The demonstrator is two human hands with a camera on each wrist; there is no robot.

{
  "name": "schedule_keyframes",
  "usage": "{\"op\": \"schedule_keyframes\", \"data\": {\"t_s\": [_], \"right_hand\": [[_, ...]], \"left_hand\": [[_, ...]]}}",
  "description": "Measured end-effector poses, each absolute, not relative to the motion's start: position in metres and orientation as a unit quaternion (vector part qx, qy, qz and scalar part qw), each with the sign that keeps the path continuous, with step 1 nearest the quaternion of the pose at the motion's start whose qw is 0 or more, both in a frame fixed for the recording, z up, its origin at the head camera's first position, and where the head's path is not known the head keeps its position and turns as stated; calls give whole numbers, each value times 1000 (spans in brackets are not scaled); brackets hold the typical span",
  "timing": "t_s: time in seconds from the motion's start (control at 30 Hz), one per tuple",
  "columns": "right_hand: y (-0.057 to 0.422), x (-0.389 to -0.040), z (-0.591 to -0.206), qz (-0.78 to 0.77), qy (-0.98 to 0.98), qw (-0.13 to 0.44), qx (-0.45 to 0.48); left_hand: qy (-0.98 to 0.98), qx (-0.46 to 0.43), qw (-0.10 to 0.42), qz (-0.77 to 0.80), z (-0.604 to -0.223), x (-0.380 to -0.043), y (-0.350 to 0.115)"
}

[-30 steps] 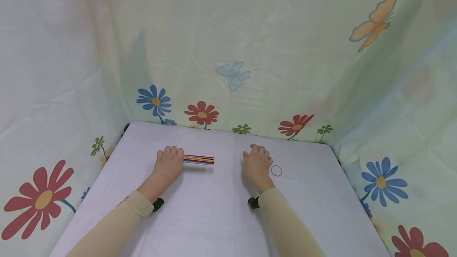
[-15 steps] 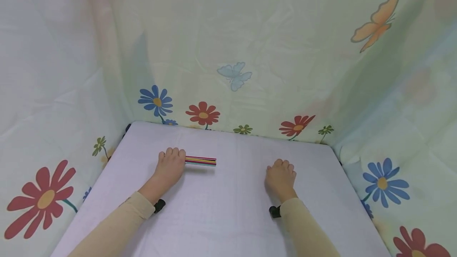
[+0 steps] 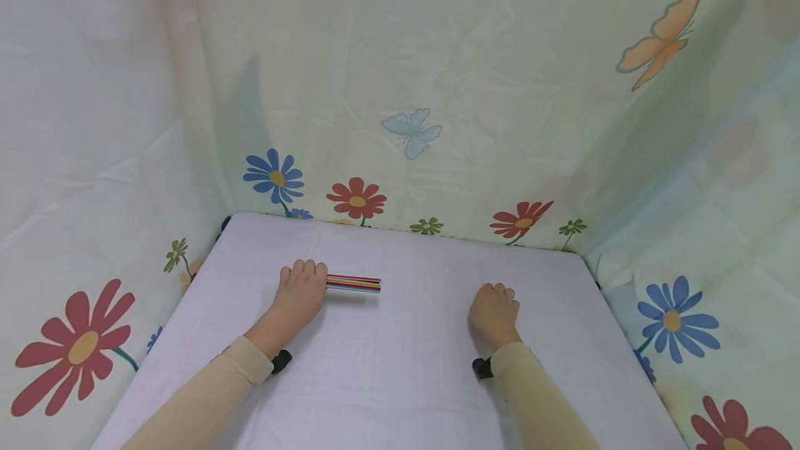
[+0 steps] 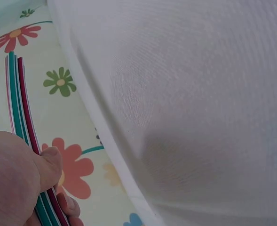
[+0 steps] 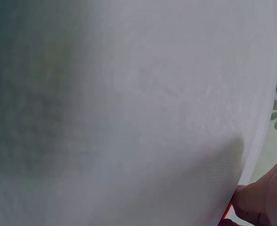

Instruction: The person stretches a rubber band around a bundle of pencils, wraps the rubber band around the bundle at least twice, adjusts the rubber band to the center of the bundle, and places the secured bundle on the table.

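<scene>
Left hand (image 3: 301, 292) — fingers curled round a bundle of multicoloured sticks (image 3: 353, 283), free end pointing right, just above the white tabletop (image 3: 400, 360). Right hand (image 3: 494, 312) well apart — fingers curled in, thumb and fingertip pinching a thin red band (image 5: 227, 210).

White-clothed table (image 3: 400, 380), far corners rounded. Pale printed fabric backdrop (image 3: 500, 54) behind it and along both sides, lightly creased. Back: pale blue butterfly (image 3: 412, 132) near centre, orange butterfly (image 3: 661, 37) upper right. Just above the table's far edge, from left: blue daisy (image 3: 276, 177), red daisy (image 3: 357, 201), small green flower (image 3: 428, 226). Left side: large red flower (image 3: 82, 347). Right side: blue flower (image 3: 672, 320), yellow-centred.
</scene>
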State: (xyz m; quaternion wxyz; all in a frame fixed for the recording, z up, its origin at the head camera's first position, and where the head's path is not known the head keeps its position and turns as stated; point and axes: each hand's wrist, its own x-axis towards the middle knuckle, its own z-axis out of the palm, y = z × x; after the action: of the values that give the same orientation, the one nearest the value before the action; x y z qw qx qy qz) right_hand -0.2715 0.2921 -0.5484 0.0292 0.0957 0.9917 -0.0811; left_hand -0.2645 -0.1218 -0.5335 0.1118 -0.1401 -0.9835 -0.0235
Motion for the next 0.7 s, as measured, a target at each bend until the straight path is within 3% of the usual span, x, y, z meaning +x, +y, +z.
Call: {"op": "schedule_keyframes", "data": {"t_s": [0.4,0.7], "right_hand": [[291,-277,-541,-138,985,8,105],[290,-277,-519,-457,873,44,168]], "left_hand": [[-985,-140,100,-29,-532,-264,-120],[-984,-141,109,-21,-533,-264,-120]]}}
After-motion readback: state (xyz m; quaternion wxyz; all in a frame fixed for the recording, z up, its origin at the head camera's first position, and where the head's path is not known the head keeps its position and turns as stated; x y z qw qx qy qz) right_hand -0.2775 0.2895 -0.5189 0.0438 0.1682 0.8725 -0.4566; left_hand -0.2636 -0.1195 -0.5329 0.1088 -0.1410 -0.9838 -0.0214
